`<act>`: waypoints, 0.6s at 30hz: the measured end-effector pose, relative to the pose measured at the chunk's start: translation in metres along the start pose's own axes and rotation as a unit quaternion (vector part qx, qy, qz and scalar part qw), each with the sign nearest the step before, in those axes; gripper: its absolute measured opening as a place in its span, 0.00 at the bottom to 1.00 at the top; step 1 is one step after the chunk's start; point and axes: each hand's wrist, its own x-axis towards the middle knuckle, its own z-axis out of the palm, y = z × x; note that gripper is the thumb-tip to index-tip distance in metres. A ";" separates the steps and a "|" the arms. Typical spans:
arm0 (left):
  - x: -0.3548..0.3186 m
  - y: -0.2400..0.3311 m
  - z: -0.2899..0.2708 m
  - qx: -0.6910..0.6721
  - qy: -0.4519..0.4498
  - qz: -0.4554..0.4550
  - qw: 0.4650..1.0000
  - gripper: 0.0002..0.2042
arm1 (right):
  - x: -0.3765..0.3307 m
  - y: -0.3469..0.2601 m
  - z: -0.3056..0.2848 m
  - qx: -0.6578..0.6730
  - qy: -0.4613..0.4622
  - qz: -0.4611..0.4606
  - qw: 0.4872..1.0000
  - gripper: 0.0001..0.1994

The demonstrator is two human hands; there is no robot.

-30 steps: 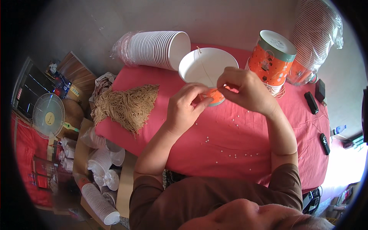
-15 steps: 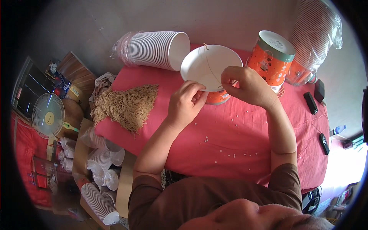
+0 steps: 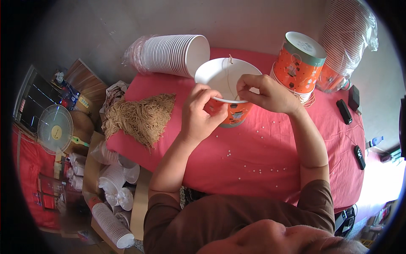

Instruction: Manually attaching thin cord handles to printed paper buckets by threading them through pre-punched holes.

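Note:
A white-lined paper bucket (image 3: 237, 113) with an orange printed outside stands mouth up on the pink cloth, tilted slightly. A thin tan string (image 3: 229, 80) is knotted at its far rim and runs down inside toward the near rim. My left hand (image 3: 200, 111) grips the near left rim, index finger over the edge and thumb against the outer wall. With thumb and fingers pinched together, my right hand (image 3: 270, 94) holds the string's end at the near right rim; its fingertips are partly hidden.
A pile of tan strings (image 3: 141, 116) lies left, near a wrapped stack of white buckets (image 3: 169, 55). Upturned orange buckets (image 3: 298, 67) stand right, before a bagged stack (image 3: 347, 46). Small white bits (image 3: 261, 171) dot the cloth. A carton (image 3: 141, 203) of cups sits lower left.
The bucket has tipped more upright, with its mouth turned less toward me and more of its orange side showing. Both hands stay at the rim; the left has shifted slightly left.

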 end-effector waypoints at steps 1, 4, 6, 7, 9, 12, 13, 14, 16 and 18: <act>0.000 0.002 0.000 0.003 -0.006 -0.017 1.000 0.10 | 0.000 0.003 0.001 0.012 -0.002 0.003 1.000 0.02; -0.001 0.002 -0.003 0.015 -0.018 -0.029 0.999 0.09 | 0.002 0.008 0.003 0.027 -0.008 0.014 0.999 0.02; -0.002 0.001 -0.003 0.012 -0.016 -0.027 0.999 0.09 | 0.003 0.011 0.005 0.029 -0.012 0.023 0.999 0.02; -0.002 0.001 -0.003 0.009 -0.014 -0.026 1.000 0.09 | 0.003 0.012 0.006 0.035 -0.007 0.022 0.999 0.03; -0.001 0.002 -0.003 0.009 -0.015 -0.026 0.999 0.09 | 0.003 0.016 0.007 0.042 -0.003 0.021 0.999 0.03; -0.001 0.001 -0.002 0.007 -0.014 -0.021 1.000 0.09 | 0.003 0.020 0.007 0.053 -0.003 0.021 0.998 0.03; -0.001 0.001 -0.001 0.005 -0.012 -0.014 1.000 0.09 | 0.004 0.021 0.008 0.050 -0.003 0.020 0.999 0.03; -0.001 0.000 -0.001 0.005 -0.012 -0.014 1.000 0.09 | 0.004 0.021 0.008 0.048 -0.003 0.019 0.999 0.03; -0.002 -0.001 -0.001 -0.013 -0.013 -0.025 1.000 0.10 | 0.004 0.019 0.009 0.049 -0.002 0.019 0.999 0.03; -0.002 -0.002 0.001 -0.012 -0.013 -0.023 1.000 0.09 | 0.003 0.019 0.009 0.051 -0.001 0.020 0.998 0.03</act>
